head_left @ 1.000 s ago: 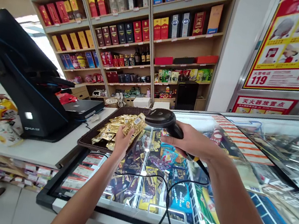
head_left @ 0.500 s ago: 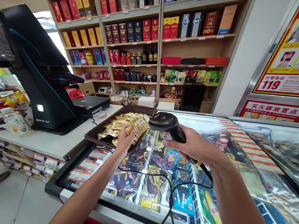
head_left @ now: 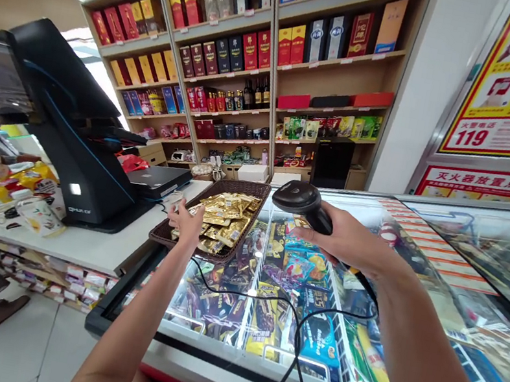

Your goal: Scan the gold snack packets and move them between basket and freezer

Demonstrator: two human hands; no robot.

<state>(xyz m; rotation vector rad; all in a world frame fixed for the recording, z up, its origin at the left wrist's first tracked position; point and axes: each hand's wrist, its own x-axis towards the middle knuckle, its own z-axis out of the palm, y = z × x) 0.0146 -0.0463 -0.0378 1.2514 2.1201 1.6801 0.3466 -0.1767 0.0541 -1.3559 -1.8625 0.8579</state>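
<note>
**Scanner in hand, packets in the basket**

From the head view we see our right hand (head_left: 349, 240) clenched around the black scanner (head_left: 302, 201), its cable (head_left: 294, 330) hanging below our fingers; our left hand (head_left: 187, 225) is spread loose, grasping nothing, over the near edge of the wicker basket (head_left: 260, 190); gold packets (head_left: 224, 215) fill it just beyond our fingertips; the freezer (head_left: 254, 362) below holds wrapped ice creams; half a second ago our left fingers pinched a gold packet up to the scanner, and now it is gone from them.
</note>
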